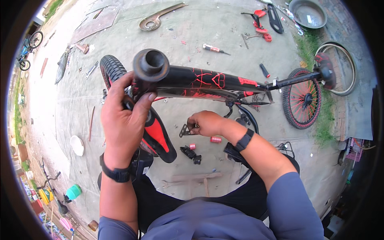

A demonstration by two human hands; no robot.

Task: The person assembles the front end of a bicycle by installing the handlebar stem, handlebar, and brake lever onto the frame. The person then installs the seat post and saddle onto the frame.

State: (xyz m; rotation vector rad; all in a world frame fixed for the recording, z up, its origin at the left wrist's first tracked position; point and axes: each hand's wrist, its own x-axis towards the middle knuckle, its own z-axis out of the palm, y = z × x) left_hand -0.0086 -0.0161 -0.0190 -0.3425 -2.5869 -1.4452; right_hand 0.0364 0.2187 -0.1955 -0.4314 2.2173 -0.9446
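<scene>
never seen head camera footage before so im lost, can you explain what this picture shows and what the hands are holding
No robot here: a person works bare-handed. The one picture comes from a wide fisheye camera worn on that person's head, looking down, so straight edges bend near the rim. The left hand holds a black and red bicycle by its front end, at the open head tube. The right hand pinches a small black plate with holes. On the pale ground lie a screwdriver, red ribbed cylinders and a black part.
</scene>
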